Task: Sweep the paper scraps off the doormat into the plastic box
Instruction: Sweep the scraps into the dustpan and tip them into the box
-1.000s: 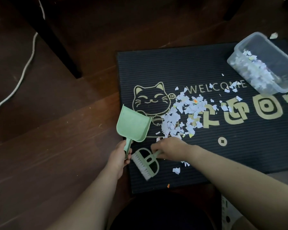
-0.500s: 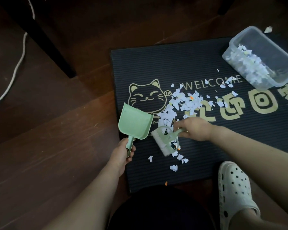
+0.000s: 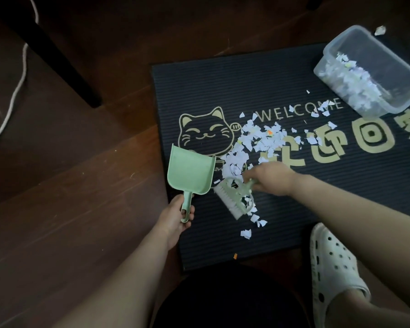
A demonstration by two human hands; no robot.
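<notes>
Here, in the head view, we look down on a dark ribbed doormat printed with a gold smiling cat, and we place everything from that cat. Just below and left of the cat, our left hand has its fingers curled round the handle of a pale green plastic dustpan. The pan's open mouth reaches the cat's lower edge. Below and right of the cat, our right hand grips the handle of a pale green hand brush with white bristles. Its head lies just beside the dustpan's right corner.

The torn white paper scraps lie heaped directly right of the cat, close to its raised paw, and thin out farther right across the gold lettering. A few more lie below the brush. Far right of the cat and above it, a clear rectangular plastic box stands on the mat with scraps already inside. Well below and right of the cat, a white perforated clog rests at the mat's near edge. Left of the cat lie the brown wooden floor, a dark furniture leg and a white cable.
</notes>
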